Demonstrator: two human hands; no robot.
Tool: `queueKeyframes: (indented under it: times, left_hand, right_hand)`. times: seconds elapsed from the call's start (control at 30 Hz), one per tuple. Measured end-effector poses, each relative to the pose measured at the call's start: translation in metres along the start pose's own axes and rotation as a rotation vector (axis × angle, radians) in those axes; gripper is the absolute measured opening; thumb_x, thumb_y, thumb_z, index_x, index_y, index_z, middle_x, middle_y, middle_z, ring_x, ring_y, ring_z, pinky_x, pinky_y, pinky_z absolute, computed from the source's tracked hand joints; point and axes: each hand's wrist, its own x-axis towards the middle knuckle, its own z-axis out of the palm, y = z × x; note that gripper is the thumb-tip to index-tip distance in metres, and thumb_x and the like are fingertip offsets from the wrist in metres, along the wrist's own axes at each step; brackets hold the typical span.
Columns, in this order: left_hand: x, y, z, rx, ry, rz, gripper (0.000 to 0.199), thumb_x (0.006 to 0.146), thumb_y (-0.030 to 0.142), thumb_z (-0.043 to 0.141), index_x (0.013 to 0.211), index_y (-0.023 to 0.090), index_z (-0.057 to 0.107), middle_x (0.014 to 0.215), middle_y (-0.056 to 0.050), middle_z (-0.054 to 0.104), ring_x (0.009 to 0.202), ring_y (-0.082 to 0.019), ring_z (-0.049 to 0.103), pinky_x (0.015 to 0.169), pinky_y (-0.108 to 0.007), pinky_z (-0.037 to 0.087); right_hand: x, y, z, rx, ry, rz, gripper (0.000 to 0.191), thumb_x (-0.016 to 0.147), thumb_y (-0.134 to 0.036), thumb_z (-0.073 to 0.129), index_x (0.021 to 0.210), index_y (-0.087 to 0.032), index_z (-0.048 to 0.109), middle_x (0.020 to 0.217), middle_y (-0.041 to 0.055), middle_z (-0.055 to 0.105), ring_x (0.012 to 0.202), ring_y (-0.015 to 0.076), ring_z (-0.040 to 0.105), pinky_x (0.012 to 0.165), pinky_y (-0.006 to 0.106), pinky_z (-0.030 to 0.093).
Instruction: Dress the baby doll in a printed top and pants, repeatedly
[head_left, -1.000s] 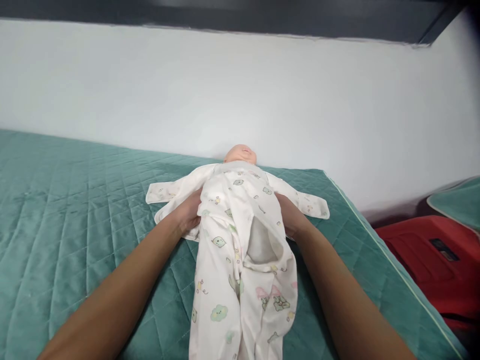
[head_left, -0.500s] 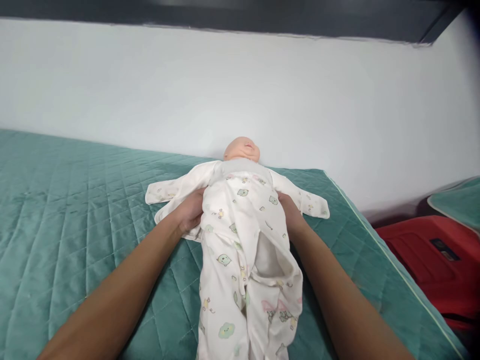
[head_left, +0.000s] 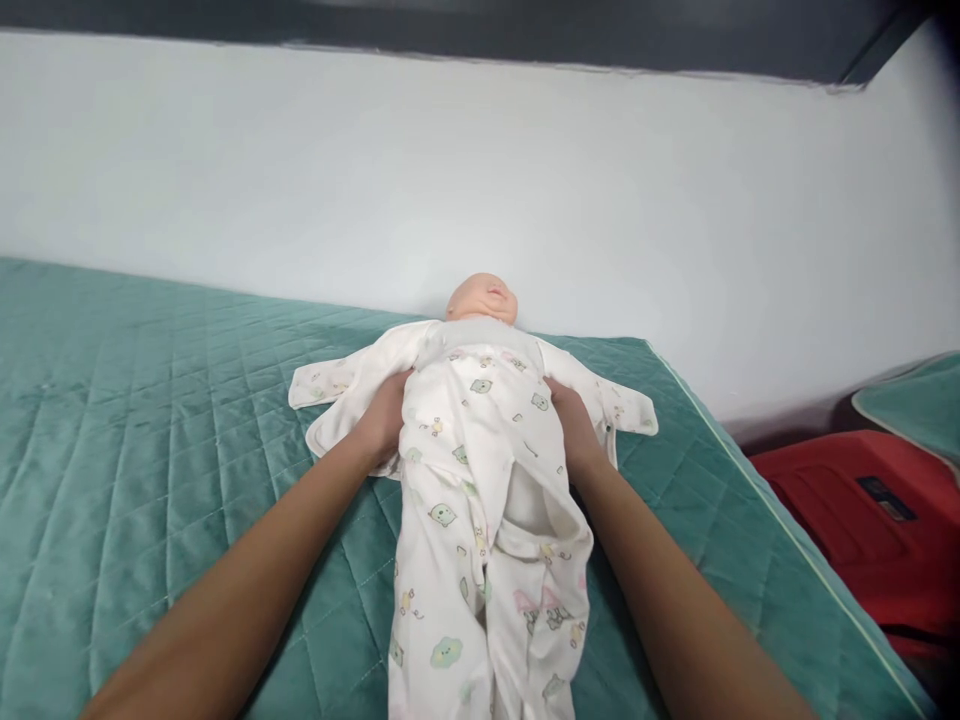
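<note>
A baby doll (head_left: 484,298) lies on its back, head by the wall, in a white long-sleeved baby jacket (head_left: 341,380) spread open at the front over a pale grey-white top. Patterned white baby pants (head_left: 480,470) cover it from high on the belly downward, with a loose fold at one hip. My left hand (head_left: 386,415) is closed on the pants at the left side of the waist, its fingertips tucked out of sight. On the opposite side my right hand (head_left: 574,425) grips the pants likewise, fingers mostly hidden beneath the cloth.
A green quilted cover (head_left: 187,420) lies under the doll, its piped edge running down the right. The white wall (head_left: 480,170) rises just behind the head. Beyond that edge is a red case-like object (head_left: 847,520), and a dark beam (head_left: 450,35) crosses the top.
Both hands have turned slightly around the sides of the waist, and the pants have shifted a little to the left. The jacket's lower edge now shows beside my right hand.
</note>
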Motion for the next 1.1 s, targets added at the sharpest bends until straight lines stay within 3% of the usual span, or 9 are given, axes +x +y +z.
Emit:
queueKeyframes:
  times: [0.17,0.33,0.47,0.63,0.8,0.97,1.1]
  left_hand:
    - [0.007,-0.009,-0.008,0.228,0.116,0.220,0.006,0.071,0.025,0.064,0.074,0.020,0.065,0.089,-0.007,0.073,0.113,-0.033,0.058,0.097,-0.034,0.047]
    - [0.009,-0.010,-0.013,0.395,0.108,0.307,0.009,0.076,0.025,0.058,0.072,0.018,0.063,0.089,-0.009,0.073,0.100,-0.032,0.060,0.098,-0.038,0.045]
    - [0.007,-0.008,-0.012,0.405,0.146,0.280,0.013,0.081,0.024,0.054,0.082,0.015,0.064,0.095,-0.009,0.071,0.101,-0.028,0.060,0.098,-0.036,0.043]
    - [0.008,-0.006,-0.015,0.454,0.319,0.251,0.026,0.094,0.037,0.047,0.092,0.019,0.065,0.093,-0.003,0.070,0.091,-0.020,0.059,0.083,-0.029,0.044]
    - [0.012,-0.003,-0.018,0.412,0.206,0.450,0.018,0.091,0.034,0.056,0.087,0.021,0.068,0.096,-0.002,0.067,0.093,-0.018,0.059,0.086,-0.027,0.044]
    - [0.019,-0.003,-0.019,0.359,0.058,0.517,0.017,0.091,0.032,0.056,0.098,0.023,0.069,0.105,-0.002,0.065,0.103,-0.019,0.058,0.092,-0.030,0.044]
    - [0.029,-0.005,-0.021,0.345,0.019,0.453,0.020,0.091,0.039,0.057,0.091,0.021,0.065,0.093,-0.002,0.063,0.091,-0.018,0.057,0.085,-0.031,0.044]
  right_hand:
    - [0.002,0.003,-0.002,-0.132,0.018,0.019,0.024,0.074,-0.032,0.057,0.087,-0.021,0.074,0.088,0.0046,0.077,0.089,0.0298,0.064,0.076,0.037,0.049]
    - [0.004,0.012,-0.003,-0.160,0.057,0.061,0.024,0.076,-0.034,0.057,0.086,-0.021,0.076,0.088,0.0056,0.077,0.088,0.0293,0.065,0.075,0.037,0.050]
    - [0.005,0.018,-0.006,-0.133,0.125,0.107,0.024,0.079,-0.036,0.058,0.090,-0.024,0.075,0.092,0.0049,0.077,0.087,0.0270,0.066,0.079,0.038,0.050]
    - [0.005,0.004,-0.008,-0.166,0.273,0.080,0.023,0.082,-0.044,0.064,0.087,-0.023,0.071,0.088,0.0040,0.074,0.082,0.0229,0.065,0.082,0.039,0.049]
    - [0.006,-0.007,-0.001,0.181,0.148,0.010,0.027,0.083,-0.045,0.067,0.099,-0.024,0.070,0.102,0.0037,0.072,0.095,0.0211,0.064,0.088,0.036,0.049]
    - [0.013,0.004,0.000,0.176,0.053,-0.006,0.026,0.083,-0.043,0.068,0.102,-0.025,0.069,0.103,0.0030,0.068,0.094,0.0198,0.061,0.086,0.035,0.047]
    - [0.021,0.007,-0.005,0.152,-0.045,-0.011,0.024,0.081,-0.041,0.070,0.096,-0.024,0.065,0.094,0.0011,0.063,0.086,0.0175,0.056,0.080,0.032,0.045]
